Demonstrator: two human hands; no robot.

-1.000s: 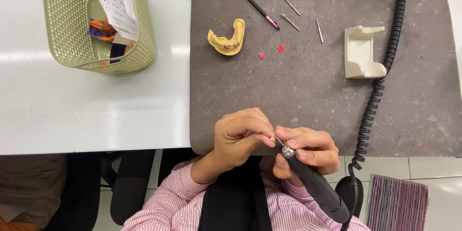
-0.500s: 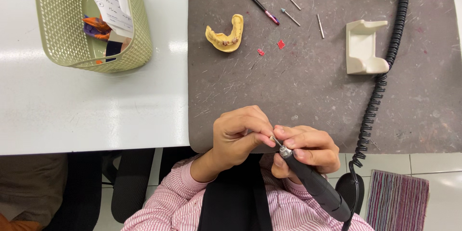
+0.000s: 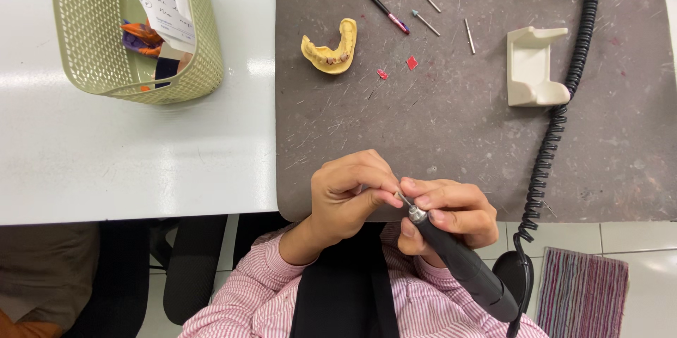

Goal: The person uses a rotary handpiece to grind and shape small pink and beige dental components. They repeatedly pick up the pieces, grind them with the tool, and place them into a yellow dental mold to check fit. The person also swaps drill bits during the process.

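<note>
Gripping a smooth black handpiece (image 3: 462,267), right hand (image 3: 448,214) meets left hand (image 3: 349,193).

A green mesh basket (image 3: 204,63) holding papers sits upper left; a yellow dental cast (image 3: 330,50) lies top centre on the grey mat (image 3: 458,112), a white holder (image 3: 534,66) upper right

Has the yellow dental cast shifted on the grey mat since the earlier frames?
No. The yellow dental cast keeps its place beside the red chips on the grey mat.

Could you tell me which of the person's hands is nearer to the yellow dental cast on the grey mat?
Left. The left hand lies directly below the yellow dental cast; the right hand, holding the dark handpiece, sits farther off to the side.
</note>
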